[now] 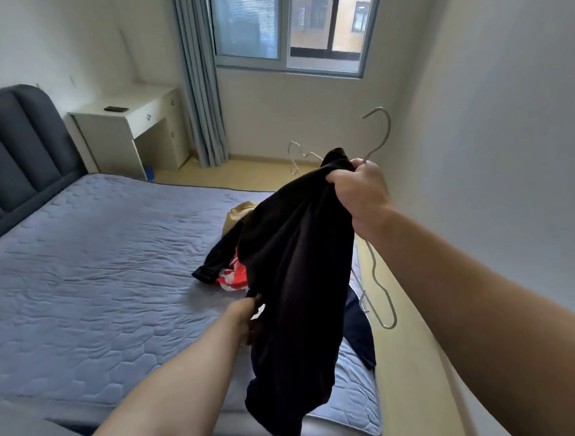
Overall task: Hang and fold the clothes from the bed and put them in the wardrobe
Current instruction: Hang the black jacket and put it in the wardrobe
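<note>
A black garment (295, 270) hangs in the air over the bed's right side. My right hand (361, 194) grips its top together with a silver wire hanger (380, 136), whose hook points up and whose ends stick out on both sides. My left hand (248, 315) pinches the garment's lower left edge. Under it on the blue quilted bed (92, 271) lie a red and white garment (232, 277), a tan garment (237, 213) and a dark navy garment (360, 334). The wardrobe is not in sight.
A dark padded headboard (16, 145) stands at the left. A white desk (131, 126) with a dark flat object on it sits in the far corner beside a blue-grey curtain (199, 89) and a window (289, 27). A wall runs close along the right.
</note>
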A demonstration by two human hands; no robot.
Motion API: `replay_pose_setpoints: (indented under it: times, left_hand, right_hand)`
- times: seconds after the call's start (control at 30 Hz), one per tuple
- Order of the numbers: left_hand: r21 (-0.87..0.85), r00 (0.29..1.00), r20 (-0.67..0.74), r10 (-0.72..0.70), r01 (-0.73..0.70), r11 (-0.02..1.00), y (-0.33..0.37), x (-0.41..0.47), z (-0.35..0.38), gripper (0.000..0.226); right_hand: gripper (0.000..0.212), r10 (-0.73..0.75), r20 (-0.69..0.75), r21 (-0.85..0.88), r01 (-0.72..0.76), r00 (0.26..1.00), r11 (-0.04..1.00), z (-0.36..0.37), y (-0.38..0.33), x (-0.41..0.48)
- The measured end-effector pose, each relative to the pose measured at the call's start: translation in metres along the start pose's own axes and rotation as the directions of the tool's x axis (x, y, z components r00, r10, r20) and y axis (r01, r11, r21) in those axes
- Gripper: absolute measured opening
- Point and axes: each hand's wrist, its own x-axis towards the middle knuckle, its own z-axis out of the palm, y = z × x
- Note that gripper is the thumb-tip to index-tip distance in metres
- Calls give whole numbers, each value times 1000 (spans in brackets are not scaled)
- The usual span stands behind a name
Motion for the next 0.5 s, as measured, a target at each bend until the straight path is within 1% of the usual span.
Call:
replay_pose_setpoints:
  times: [0.07,0.13,0.17,0.2,0.27,0.3,0.33,0.37,0.4,0.43,0.47,0.5]
  left_hand:
    - [-37,999,8,46,-45,998,7,4,8,30]
    - [-44,991,-21,131,-132,990,20,4,19,33]
    - [4,977,-58,206,-206,978,30,6,23,35]
    - [89,954,-89,287,-280,956,42,5,27,36]
    - [256,898,-111,426,-389,885,67,4,35,33]
    - [351,869,-89,487,-430,832,79,2,37,28]
    - [452,847,-31,530,-461,763,89,-3,39,21]
    - [547,833,55,551,-487,681,98,-10,42,24]
    - [637,823,156,546,-506,581,106,-17,44,33]
    - [704,800,251,546,-537,464,114,-25,49,37]
    - [746,754,325,571,-575,335,120,-31,53,33]
    - [771,686,371,626,-603,205,125,-37,59,26]
  right_hand:
    - [9,2,-44,15,-1,999,1000,-16,1,4]
    - [9,4,-95,-9,-5,995,1000,-31,4,8]
    - [11,7,-120,-24,-9,993,1000,-38,8,10]
    - [15,13,-141,-34,-18,990,999,-45,13,11]
    - [22,26,-176,-47,-34,984,998,-60,23,12]
    - [23,27,-198,-58,-39,980,998,-67,28,13]
    - [23,26,-221,-67,-42,975,997,-73,32,13]
    - [22,26,-241,-76,-45,970,996,-80,36,15]
    - [19,24,-259,-86,-48,966,995,-85,39,16]
    - [14,22,-273,-99,-51,962,994,-91,41,17]
    - [8,22,-283,-117,-57,959,991,-95,44,18]
    - [6,24,-291,-137,-67,956,988,-99,47,18]
